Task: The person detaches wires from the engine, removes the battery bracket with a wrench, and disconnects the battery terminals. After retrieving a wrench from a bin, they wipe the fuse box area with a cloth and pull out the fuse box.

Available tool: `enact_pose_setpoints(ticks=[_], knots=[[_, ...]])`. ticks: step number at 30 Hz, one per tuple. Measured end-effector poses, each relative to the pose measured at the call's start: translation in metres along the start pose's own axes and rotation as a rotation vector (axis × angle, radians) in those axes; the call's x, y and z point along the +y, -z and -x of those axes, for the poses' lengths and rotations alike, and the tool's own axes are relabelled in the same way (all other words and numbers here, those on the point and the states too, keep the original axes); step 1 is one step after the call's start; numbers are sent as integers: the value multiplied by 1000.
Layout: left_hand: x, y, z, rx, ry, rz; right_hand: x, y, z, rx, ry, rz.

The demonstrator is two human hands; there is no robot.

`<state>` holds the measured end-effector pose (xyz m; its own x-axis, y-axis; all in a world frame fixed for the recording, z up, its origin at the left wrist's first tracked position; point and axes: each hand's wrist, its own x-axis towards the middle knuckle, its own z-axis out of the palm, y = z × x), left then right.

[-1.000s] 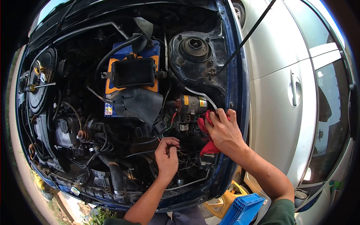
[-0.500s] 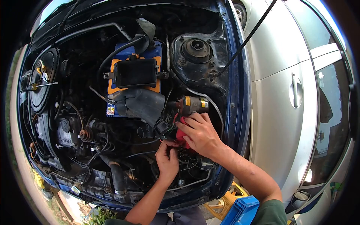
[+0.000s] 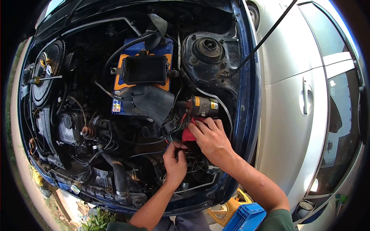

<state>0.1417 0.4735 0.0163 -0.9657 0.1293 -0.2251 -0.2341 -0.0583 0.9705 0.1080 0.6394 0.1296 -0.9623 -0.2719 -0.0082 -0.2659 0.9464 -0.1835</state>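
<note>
Inside the open engine bay, my right hand (image 3: 212,140) is closed on a bright red piece of what looks like cloth (image 3: 188,135). Just beyond its fingertips sits a dark metal cylinder (image 3: 202,106) with orange and yellow labels. My left hand (image 3: 175,161) is lower and to the left, thumb and fingers drawn together beside thin wires (image 3: 170,138); what they pinch is too small to tell. A black connector (image 3: 169,126) lies just above the left fingertips. Loose thin wires (image 3: 198,163) run below the right hand.
A blue and orange battery (image 3: 119,94) carries a black tray (image 3: 146,70) and a black rubber flap (image 3: 148,102). Pliers (image 3: 47,63) and a screwdriver (image 3: 46,79) lie on the round air cleaner lid (image 3: 42,94). A prop rod (image 3: 262,40) slants at right. A blue crate (image 3: 246,215) stands near.
The view has shifted slightly, so the engine bay appears a little further right. My right hand remains on the red piece, its fingers slightly more curled. My left hand stays near the wires.
</note>
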Motion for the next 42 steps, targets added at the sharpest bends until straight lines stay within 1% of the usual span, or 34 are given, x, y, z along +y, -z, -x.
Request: enact_pose_setpoints(ticks=[2, 3, 4, 6, 7, 8, 9, 10, 12, 13, 14, 16, 17, 18, 20, 21, 22, 24, 26, 29, 30, 32, 36, 38, 42], knots=[[9, 4, -2, -12, -65, 16, 0, 16, 2, -69, -108, -38], [10, 6, -2, -8, -64, 19, 3, 24, 5, -62, -137, -66], [9, 8, -2, -5, -73, 18, 7, 37, 9, -106, -182, -179], [11, 12, -1, 1, -79, 14, 8, 73, 12, -262, -282, -266], [12, 13, 0, -5, -7, 110, 10, 90, 14, -263, -284, -266], [13, 14, 1, -10, 64, 206, 14, 105, 16, -328, -341, -336], [14, 14, 2, -9, 66, 206, 16, 113, 17, -394, -398, -407], [14, 15, 2, -24, 66, 203, 17, 114, 19, -393, -398, -408], [15, 15, 2, -41, 65, 202, 18, 117, 21, -193, -458, -494], [15, 13, 2, -46, 57, 199, 20, 112, 18, -121, -410, -463], [16, 12, 1, -51, 47, 197, 20, 108, 13, -119, -409, -459], [15, 11, -1, -49, 23, 153, 12, 97, 1, -14, -531, -448], [14, 11, -1, -47, 2, 109, 9, 92, -5, 10, -463, -353], [15, 11, -1, -44, 4, 107, 6, 88, -10, 8, -461, -355], [17, 10, -3, -26, -29, 72, 1, 79, -19, -99, -239, -86], [16, 11, -3, -24, -29, 72, 1, 67, -20, -52, -174, -20], [16, 12, -2, -26, -35, 68, 2, 57, -22, -53, -172, -20], [15, 14, -1, -24, -41, 66, 2, 42, -27, -74, -68, 44], [17, 14, 0, -7, -3, 57, 3, 30, -27, -81, -51, 38], [14, 16, 1, 3, 7, 38, 8, 11, -25, -81, -29, -112], [12, 16, 1, 5, 8, 39, 9, 8, -24, -83, -28, -112], [8, 16, 1, 19, -19, 47, 7, 2, -25, -1, -14, -33], [9, 16, 1, 17, 38, 49, 7, 2, -28, 2, -58, -49], [8, 17, 2, -2, 33, 7, 12, 0, -26, -24, 24, 19], [9, 15, 1, -4, -23, 11, 13, 10, -22, -59, 35, -23]])
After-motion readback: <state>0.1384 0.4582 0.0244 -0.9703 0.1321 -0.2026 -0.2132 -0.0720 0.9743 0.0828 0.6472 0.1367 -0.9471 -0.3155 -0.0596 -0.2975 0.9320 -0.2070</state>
